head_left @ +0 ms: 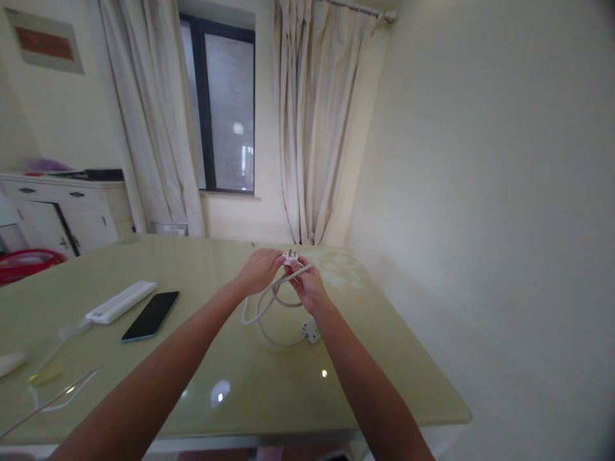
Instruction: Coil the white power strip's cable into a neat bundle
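Over the far part of the table, both of my hands meet at a white power plug [290, 258] whose metal prongs point up and away. My left hand [261, 270] pinches the plug's left side. From the right, my right hand [307, 286] holds the plug, and a stretch of its cable crosses the fingers. The white cable [262, 307] hangs in loose loops beneath my hands. Beside my right wrist, a small white block with dark openings [311, 330] lies on the table, partly hidden by the wrist; the cable runs to it.
A black phone [150, 315] lies left of my left forearm, beside a white power strip [122, 302] with its cord. Another thin cord [62, 400] lies near the front left. The glossy table [384, 384] borders a wall on the right. A red basin [29, 264] stands beyond, left.
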`<state>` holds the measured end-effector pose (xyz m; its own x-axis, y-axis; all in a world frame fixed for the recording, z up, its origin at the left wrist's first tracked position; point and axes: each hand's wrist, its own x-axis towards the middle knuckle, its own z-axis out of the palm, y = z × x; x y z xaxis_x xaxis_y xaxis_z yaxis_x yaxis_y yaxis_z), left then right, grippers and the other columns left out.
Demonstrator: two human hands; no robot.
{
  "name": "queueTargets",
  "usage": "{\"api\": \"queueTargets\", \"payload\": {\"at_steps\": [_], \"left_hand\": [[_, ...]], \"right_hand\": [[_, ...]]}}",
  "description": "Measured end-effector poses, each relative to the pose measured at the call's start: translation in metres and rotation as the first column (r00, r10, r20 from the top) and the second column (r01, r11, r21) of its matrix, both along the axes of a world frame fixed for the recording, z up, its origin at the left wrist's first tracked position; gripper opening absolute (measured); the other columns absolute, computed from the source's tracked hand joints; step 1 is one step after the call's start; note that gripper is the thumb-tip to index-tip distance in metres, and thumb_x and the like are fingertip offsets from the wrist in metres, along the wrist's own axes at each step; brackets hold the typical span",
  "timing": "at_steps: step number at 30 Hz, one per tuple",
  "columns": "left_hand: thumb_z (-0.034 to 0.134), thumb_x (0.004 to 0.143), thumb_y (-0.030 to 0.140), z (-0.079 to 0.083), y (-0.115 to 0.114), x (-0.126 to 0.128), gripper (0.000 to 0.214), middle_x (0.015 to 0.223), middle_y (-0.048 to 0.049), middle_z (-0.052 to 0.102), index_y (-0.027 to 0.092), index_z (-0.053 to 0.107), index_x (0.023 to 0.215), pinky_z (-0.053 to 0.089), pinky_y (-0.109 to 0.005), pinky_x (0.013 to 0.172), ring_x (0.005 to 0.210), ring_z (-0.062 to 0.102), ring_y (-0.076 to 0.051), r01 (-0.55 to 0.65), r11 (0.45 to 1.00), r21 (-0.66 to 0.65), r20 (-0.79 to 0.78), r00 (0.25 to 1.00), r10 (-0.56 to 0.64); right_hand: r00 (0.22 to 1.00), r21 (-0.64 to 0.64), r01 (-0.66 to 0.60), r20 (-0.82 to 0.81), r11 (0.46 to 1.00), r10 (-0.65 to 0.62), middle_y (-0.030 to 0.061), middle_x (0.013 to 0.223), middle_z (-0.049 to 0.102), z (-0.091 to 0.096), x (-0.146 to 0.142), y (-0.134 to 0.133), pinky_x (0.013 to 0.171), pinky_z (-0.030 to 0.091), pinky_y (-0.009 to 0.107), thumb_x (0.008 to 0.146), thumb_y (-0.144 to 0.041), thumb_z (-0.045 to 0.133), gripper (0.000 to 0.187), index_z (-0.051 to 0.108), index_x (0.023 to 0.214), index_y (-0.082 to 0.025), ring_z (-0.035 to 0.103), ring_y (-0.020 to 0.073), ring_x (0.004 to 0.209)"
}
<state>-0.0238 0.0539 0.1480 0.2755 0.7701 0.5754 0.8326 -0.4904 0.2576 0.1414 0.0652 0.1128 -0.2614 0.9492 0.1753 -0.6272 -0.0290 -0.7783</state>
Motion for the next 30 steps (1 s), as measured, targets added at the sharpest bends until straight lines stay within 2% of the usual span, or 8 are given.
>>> {"api": "queueTargets", "payload": {"at_steps": [3,8,14,18,21,24,27,30], "left_hand": [[0.035,0.105,0.048,0.016,0.01,-0.01,0.045,0.093,-0.0135,0.073,0.021,0.066,0.089,0.048,-0.04,0.092,0.094,0.068,-0.029,-0.16,0.985,-0.059,0.009,0.987,0.161],[0.034,0.105,0.038,0.047,0.017,-0.057,0.037,0.091,-0.0151,0.071,0.017,0.063,0.093,0.049,-0.037,0.081,0.088,0.067,-0.028,-0.501,0.853,-0.148,0.265,0.811,0.522],[0.039,0.1,0.04,0.026,-0.022,-0.082,0.045,0.063,0.0041,0.05,0.02,0.05,0.138,0.04,-0.025,0.051,0.05,0.05,-0.016,-0.203,0.942,-0.265,0.458,0.834,0.309],[0.054,0.092,0.054,-0.001,-0.062,-0.05,0.057,0.064,0.0069,0.042,0.023,0.049,0.139,0.031,-0.022,0.046,0.05,0.04,-0.013,0.127,0.945,-0.3,0.692,0.711,0.124],[0.057,0.088,0.055,-0.028,-0.072,-0.014,0.048,0.067,0.0046,0.045,0.02,0.059,0.122,0.037,-0.023,0.05,0.055,0.045,-0.013,0.318,0.868,-0.383,0.747,0.659,0.088],[0.049,0.09,0.053,-0.065,-0.058,0.017,0.036,0.065,0.005,0.045,0.02,0.057,0.104,0.036,-0.025,0.049,0.051,0.043,-0.013,0.287,0.803,-0.522,0.642,0.752,0.149],[0.042,0.091,0.048,-0.101,-0.032,0.032,0.028,0.066,0.0039,0.046,0.022,0.052,0.092,0.037,-0.026,0.052,0.056,0.046,-0.015,0.023,0.812,-0.583,0.499,0.799,0.336],[0.057,0.084,0.047,-0.126,-0.013,0.035,0.027,0.069,-0.0001,0.052,0.022,0.049,0.079,0.039,-0.029,0.061,0.068,0.054,-0.018,-0.095,0.831,-0.547,0.432,0.819,0.378]], "right_hand": [[0.999,-0.067,-0.038,0.0,0.997,0.038,0.0035,0.101,0.08,-0.008,0.021,0.01,0.075,0.06,0.028,0.077,-0.021,0.078,0.03,0.067,0.104,-0.023,0.075,0.0161,0.086],[0.938,-0.167,0.158,0.334,0.973,-0.095,0.0069,0.092,0.079,-0.015,0.07,0.042,0.072,0.058,0.028,0.074,-0.006,0.061,0.022,0.064,0.092,-0.018,0.076,0.0166,0.082],[0.808,0.013,0.301,0.527,0.953,-0.263,0.0036,0.087,0.077,-0.047,0.118,0.032,0.074,0.053,0.029,0.077,-0.02,0.069,0.03,0.067,0.106,-0.019,0.07,0.0161,0.076],[0.413,0.475,-0.152,0.827,0.867,-0.38,0.0108,0.115,0.074,-0.081,0.14,-0.021,0.096,0.05,0.042,0.078,-0.049,0.079,0.05,0.07,0.119,-0.022,0.067,0.0261,0.106],[0.017,0.443,-0.502,0.863,0.742,-0.504,0.0164,0.126,0.069,-0.093,0.149,-0.052,0.105,0.043,0.048,0.077,-0.057,0.082,0.064,0.068,0.128,-0.02,0.062,0.0335,0.118],[-0.182,0.384,-0.554,0.81,0.739,-0.558,0.0169,0.122,0.069,-0.089,0.153,-0.064,0.101,0.045,0.045,0.089,-0.05,0.073,0.052,0.067,0.129,-0.018,0.062,0.0323,0.115],[-0.129,0.429,-0.465,0.833,0.775,-0.538,0.0154,0.12,0.069,-0.08,0.158,-0.071,0.098,0.046,0.041,0.091,-0.052,0.07,0.05,0.068,0.13,-0.02,0.063,0.0302,0.112],[0.165,0.522,-0.197,0.852,0.83,-0.497,0.0127,0.121,0.069,-0.08,0.163,-0.081,0.099,0.047,0.039,0.094,-0.057,0.063,0.051,0.068,0.131,-0.022,0.064,0.0278,0.11]]}}
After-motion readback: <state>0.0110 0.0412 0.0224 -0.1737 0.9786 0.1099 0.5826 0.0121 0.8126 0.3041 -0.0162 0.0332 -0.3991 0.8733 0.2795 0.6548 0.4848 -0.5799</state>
